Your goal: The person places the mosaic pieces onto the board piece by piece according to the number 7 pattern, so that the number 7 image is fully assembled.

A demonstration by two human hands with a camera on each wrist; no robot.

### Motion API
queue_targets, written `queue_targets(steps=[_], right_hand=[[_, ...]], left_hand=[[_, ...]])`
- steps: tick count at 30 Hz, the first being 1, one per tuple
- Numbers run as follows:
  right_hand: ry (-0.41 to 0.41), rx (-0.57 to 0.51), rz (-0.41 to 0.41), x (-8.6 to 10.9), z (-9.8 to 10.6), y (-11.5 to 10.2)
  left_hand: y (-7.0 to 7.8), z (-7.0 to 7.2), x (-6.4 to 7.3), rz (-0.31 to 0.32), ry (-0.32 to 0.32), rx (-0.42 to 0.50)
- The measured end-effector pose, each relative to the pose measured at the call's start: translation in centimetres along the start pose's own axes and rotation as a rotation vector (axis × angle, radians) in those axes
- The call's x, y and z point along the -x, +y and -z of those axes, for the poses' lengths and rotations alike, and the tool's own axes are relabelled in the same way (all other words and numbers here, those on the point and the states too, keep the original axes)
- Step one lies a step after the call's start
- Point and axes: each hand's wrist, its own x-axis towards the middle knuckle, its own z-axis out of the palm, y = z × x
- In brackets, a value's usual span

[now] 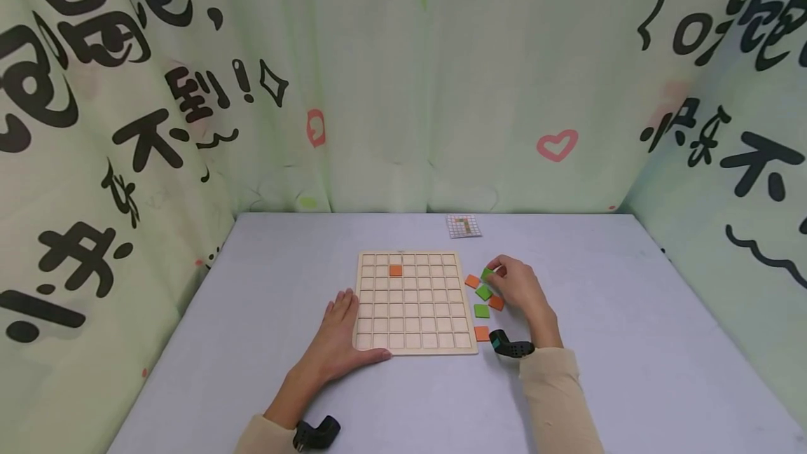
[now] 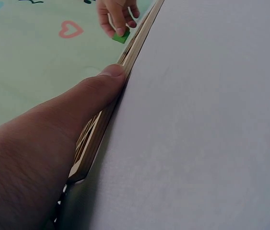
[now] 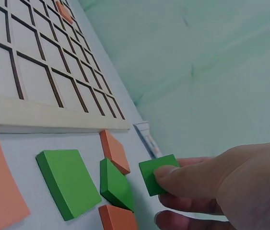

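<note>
A wooden grid board lies on the table, with one orange square tile in a cell of its second row. My left hand rests against the board's left side and lower left corner, fingers straight, thumb along the front edge. To the right of the board, my right hand pinches a green square tile between thumb and fingers, held above the table. Beneath and beside it lie loose tiles: a green tile, another green tile, and several orange ones, including an orange tile.
A small card with a printed grid pattern lies behind the board near the table's back edge. Curtains with black writing hang around the white table. A black wrist device sits by the left sleeve.
</note>
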Motion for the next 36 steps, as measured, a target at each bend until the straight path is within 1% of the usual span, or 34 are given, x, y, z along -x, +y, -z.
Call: queue_targets(steps=[4, 8, 15, 25, 31, 36], right_hand=[[0.030, -0.027, 0.046, -0.1, -0.4, -0.4], [0.034, -0.053, 0.062, -0.2, -1.0, -0.9], [0.048, -0.051, 0.118, -0.2, -1.8, -2.3], [0.051, -0.077, 0.183, -0.6, -2.7, -4.3], [0.033, -0.107, 0.205, -1.1, -3.4, -5.4], [0.022, -0.137, 0.235, -1.5, -4.3, -5.9]], left_hand=[[0.1, 0.1, 0.0, -0.002, -0.001, 0.006], [0.1, 0.1, 0.1, -0.001, -0.002, 0.008], [0.1, 0.0, 0.0, 0.003, -0.006, 0.007], [0.0, -0.1, -0.2, 0.008, -0.007, -0.003], [0.0, 0.0, -0.2, 0.005, -0.010, 0.001], [-0.1, 0.0, -0.1, 0.003, -0.009, -0.006]])
